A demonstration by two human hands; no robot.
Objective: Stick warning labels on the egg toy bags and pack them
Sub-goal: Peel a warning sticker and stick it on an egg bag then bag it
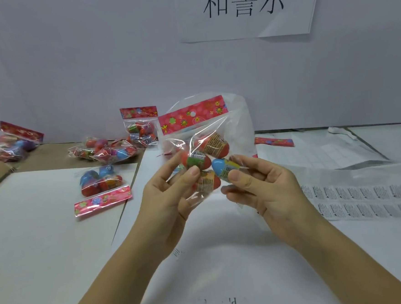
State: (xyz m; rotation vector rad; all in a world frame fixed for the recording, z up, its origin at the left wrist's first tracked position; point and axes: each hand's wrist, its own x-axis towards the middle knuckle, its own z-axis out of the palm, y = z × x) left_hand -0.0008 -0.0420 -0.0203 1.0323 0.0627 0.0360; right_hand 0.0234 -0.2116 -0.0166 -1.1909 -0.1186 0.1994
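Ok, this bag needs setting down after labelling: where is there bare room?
The white board on the left is bare in front of the egg toy bag lying on it. The table between the forearms is bare too. Crowded: the pile of egg toy bags at back left, the warning label sheets on the right.

I work at a small packing station: my white paper-covered table (226, 268) carries sheets of small printed warning labels (364, 199) and scattered clear plastic bags of coloured toy eggs (102, 182), under a white paper sign (246, 8) with black characters.
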